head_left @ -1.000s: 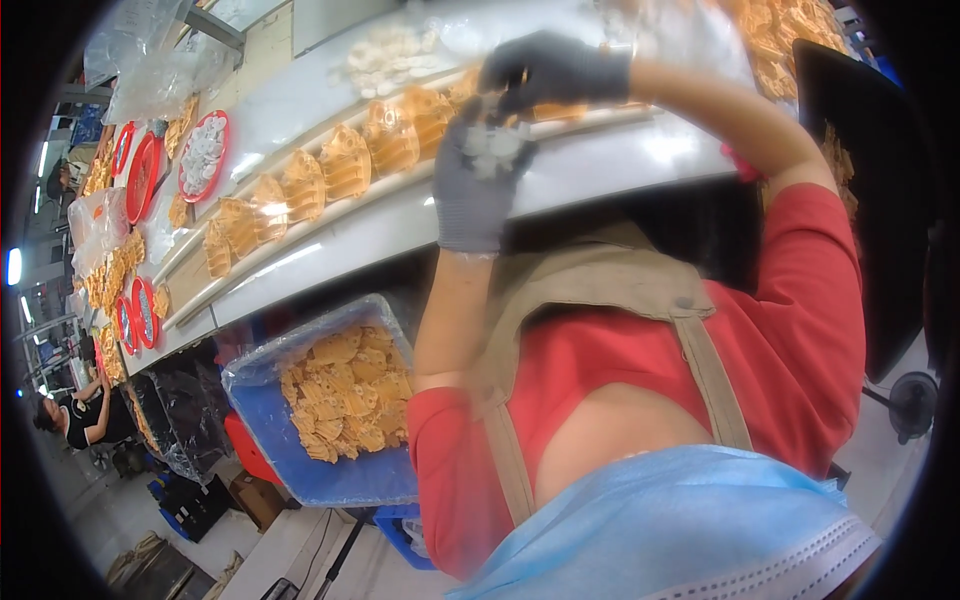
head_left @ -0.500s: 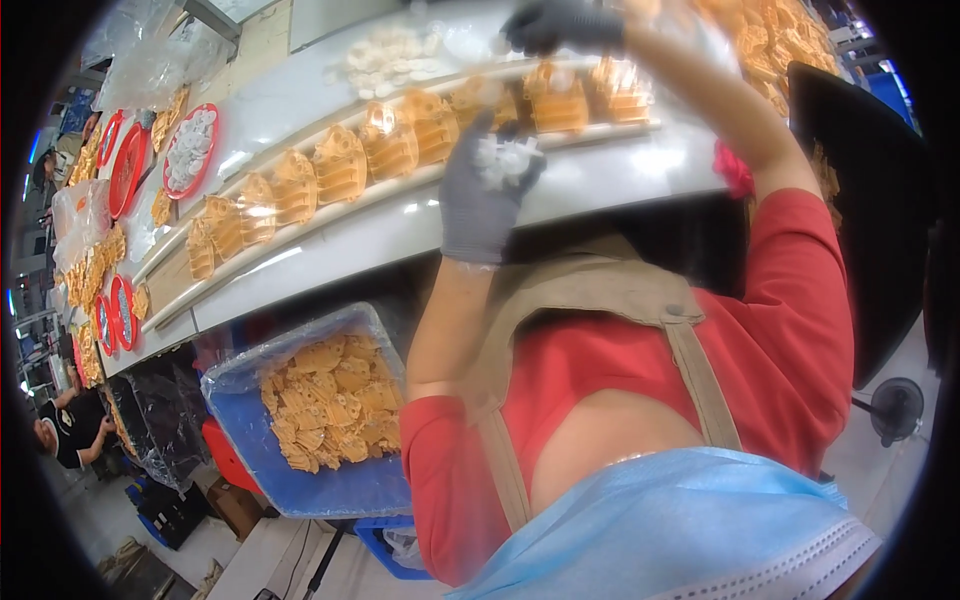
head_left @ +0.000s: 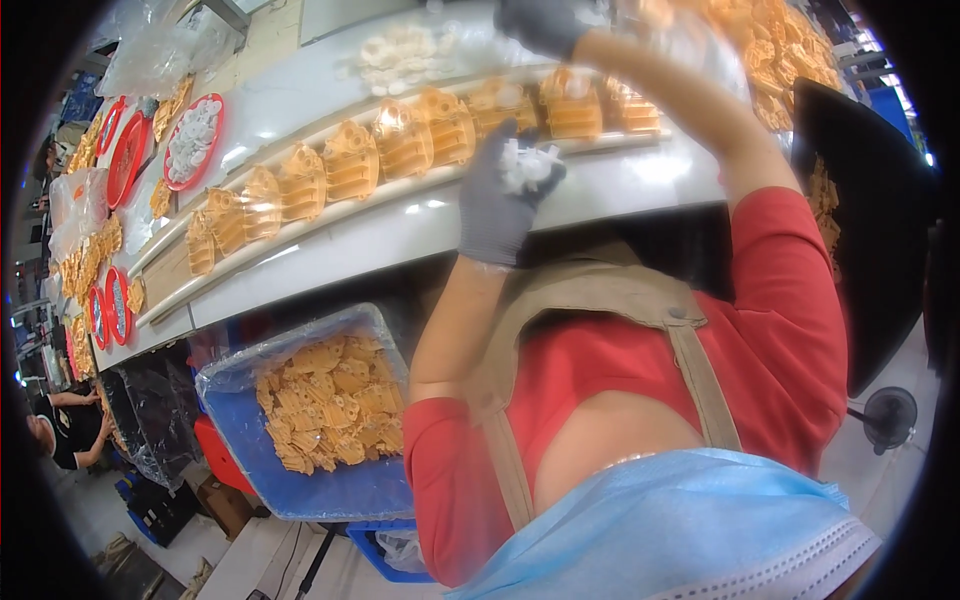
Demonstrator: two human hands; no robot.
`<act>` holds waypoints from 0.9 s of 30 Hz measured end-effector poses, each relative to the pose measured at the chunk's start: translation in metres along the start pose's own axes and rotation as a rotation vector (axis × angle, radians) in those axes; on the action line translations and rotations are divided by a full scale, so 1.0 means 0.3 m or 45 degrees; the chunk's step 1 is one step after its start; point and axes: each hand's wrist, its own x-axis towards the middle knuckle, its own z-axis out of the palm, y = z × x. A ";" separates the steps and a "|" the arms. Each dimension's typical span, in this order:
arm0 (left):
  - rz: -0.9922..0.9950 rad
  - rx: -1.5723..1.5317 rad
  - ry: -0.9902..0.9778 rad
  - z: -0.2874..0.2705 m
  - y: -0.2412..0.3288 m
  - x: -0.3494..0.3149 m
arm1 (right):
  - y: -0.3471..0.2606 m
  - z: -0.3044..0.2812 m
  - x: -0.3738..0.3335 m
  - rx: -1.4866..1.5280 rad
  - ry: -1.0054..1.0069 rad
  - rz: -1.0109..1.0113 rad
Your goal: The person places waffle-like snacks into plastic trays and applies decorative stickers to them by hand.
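Far left: one co-worker (head_left: 72, 425), well apart from my hands, in a dark top.

Left: red tray (head_left: 168, 181) of white bits, on the surface (head_left: 400, 220), well to the left of my left hand. Clear bags (head_left: 160, 62), beyond the tray.

Left to centre-right: orange parts (head_left: 350, 160), one row, between two pale rails (head_left: 385, 194). Long axis of the row: from lower left, past my left hand's fingertips, up to the right. Main relation, as I read it from my remote seat: the row lies just beyond the left hand, which is the nearer of the two at its middle; the right hand sits across it, on the far side. Whether the left fingertips touch a part, I cannot tell.

Below left of the left hand: blue bin (head_left: 330, 497), lined with clear film, loose orange pieces (head_left: 330, 405) inside.

Beyond the left hand, to its left: white heap (head_left: 400, 55), blurred.

Centre: left hand (head_left: 497, 200), gloved grey, fingers curled around a cluster of white pieces (head_left: 528, 167).

Top centre: right hand (head_left: 540, 25), gloved, blurred; finger state and any grip I cannot tell. Its forearm (head_left: 665, 95) crosses the row's right end, masking part of it.

Right of the right hand: orange pile (head_left: 785, 45).
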 end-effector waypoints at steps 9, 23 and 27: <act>-0.007 0.011 0.022 0.005 -0.011 0.017 | -0.002 0.058 0.018 0.332 0.134 0.145; 0.001 0.074 0.119 0.089 -0.056 -0.007 | 0.025 0.004 -0.039 0.648 0.047 0.337; -0.014 0.057 0.113 0.103 -0.069 -0.004 | 0.059 0.056 -0.035 0.560 0.124 0.282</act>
